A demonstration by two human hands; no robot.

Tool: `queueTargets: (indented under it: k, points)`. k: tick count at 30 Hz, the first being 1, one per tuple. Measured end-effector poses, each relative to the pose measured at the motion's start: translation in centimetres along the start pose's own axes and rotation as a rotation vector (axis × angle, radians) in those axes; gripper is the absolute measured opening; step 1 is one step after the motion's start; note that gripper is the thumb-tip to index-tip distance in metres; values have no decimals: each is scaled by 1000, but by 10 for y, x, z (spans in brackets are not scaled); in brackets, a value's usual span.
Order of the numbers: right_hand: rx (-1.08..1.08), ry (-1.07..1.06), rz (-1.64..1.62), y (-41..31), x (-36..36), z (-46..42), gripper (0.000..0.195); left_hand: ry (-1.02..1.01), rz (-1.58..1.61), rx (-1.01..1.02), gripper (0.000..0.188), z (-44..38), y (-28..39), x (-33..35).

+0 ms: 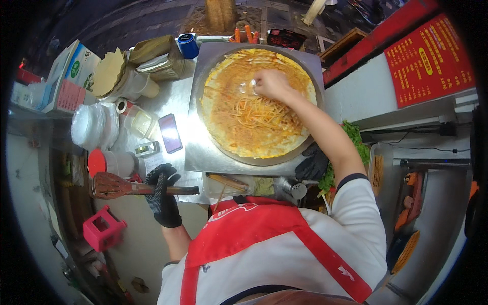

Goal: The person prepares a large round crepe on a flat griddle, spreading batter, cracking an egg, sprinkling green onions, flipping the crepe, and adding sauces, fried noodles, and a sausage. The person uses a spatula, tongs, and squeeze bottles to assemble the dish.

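Observation:
A large round crepe [221, 95] covers most of a round griddle plate [251, 162]. Shredded filling [259, 114] lies in a heap near its middle. My right hand [272, 84], bare, is over the crepe just beyond the shreds, its fingers bent in; something small and shiny shows at the fingertips, too blurred to name. My left hand [163, 196], in a black dotted glove, is closed around the handle of a slotted spatula [114, 186], left of the steel counter's near edge. An empty black glove [312, 163] lies by the griddle's near right side.
On the steel counter to the left are a smartphone [170, 133], a plastic tub [140, 122], paper bags [158, 57] and a blue can [188, 45]. A metal shaker [294, 188] stands near my apron. Leafy greens [356, 141] are at the right, a pink stool [103, 228] below left.

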State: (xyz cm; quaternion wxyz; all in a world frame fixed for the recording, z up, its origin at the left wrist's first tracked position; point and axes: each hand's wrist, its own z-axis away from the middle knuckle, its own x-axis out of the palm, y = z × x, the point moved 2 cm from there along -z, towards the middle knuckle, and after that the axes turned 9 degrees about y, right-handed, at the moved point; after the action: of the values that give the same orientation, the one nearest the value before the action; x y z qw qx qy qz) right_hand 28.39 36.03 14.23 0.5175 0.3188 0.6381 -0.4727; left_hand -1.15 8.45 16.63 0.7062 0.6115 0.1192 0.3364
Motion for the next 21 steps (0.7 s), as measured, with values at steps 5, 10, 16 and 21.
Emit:
queueTargets:
  k: [5,10,16,21]
  points:
    - [201,279,-506,20,-30,-1,18,32,9,30,28,7,4,1]
    - [244,388,-553,66,-55,-4,16,20,11,27,28,5,0,-6]
    - [353,170,-150,64,-2,3,21,-28,31,11,29,6,2,-1]
    - [421,215,-258,54,-35,6,22,-6,17,37,30,8,6,-7]
